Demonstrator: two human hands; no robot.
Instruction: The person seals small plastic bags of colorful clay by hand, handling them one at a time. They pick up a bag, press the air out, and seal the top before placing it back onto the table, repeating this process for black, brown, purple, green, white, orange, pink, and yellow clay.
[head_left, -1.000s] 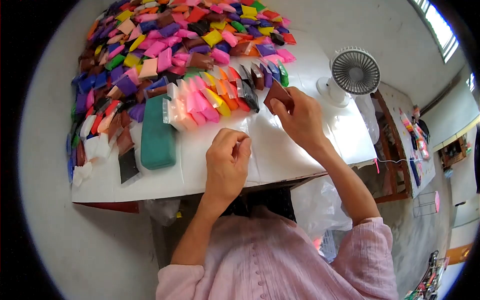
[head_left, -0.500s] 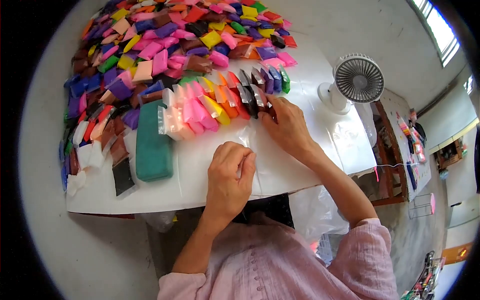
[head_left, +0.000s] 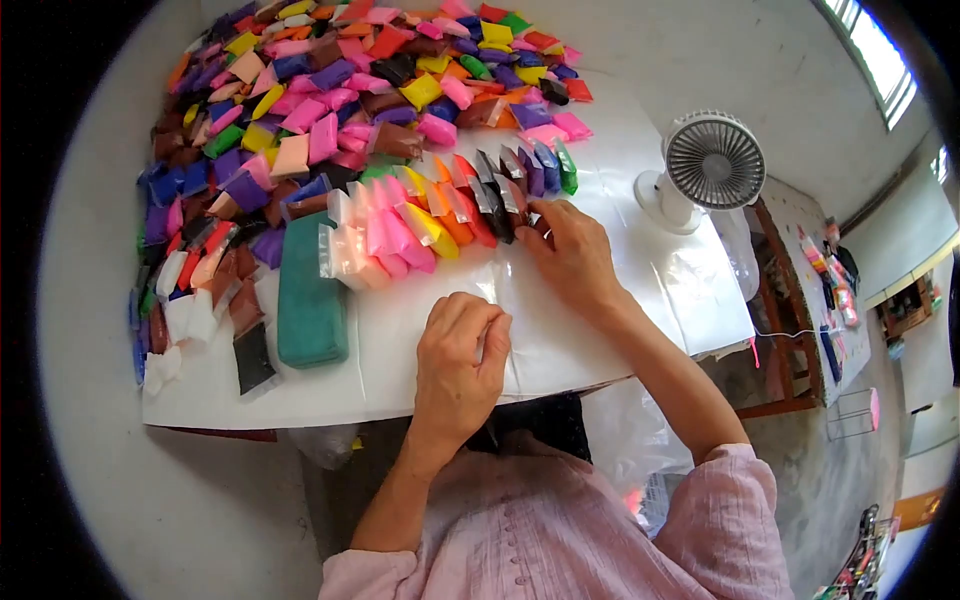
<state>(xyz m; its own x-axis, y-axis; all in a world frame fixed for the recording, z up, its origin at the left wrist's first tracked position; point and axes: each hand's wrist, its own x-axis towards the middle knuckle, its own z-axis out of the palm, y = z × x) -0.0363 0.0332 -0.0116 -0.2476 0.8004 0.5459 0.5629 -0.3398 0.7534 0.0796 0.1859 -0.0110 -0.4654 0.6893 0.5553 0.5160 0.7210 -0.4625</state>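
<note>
My right hand (head_left: 575,255) reaches to the end of a slanted row of small clay packets (head_left: 430,215) on the white table (head_left: 600,330). Its fingertips pinch a brown packet (head_left: 516,194) that stands in the row beside black and purple ones. My left hand (head_left: 458,355) lies nearer the table's front edge, its fingers curled, with thumb and forefinger closed on the edge of a clear plastic bag (head_left: 500,285) lying flat on the table.
A large heap of many-coloured clay packets (head_left: 330,90) covers the far left of the table. A long green block (head_left: 310,295) lies left of the row. A small white fan (head_left: 705,165) stands at the right. Shelves and floor clutter lie beyond the table's right edge.
My right hand brought the brown packet down from the air and set it into the end of the row. My left hand stayed in place on the bag.
</note>
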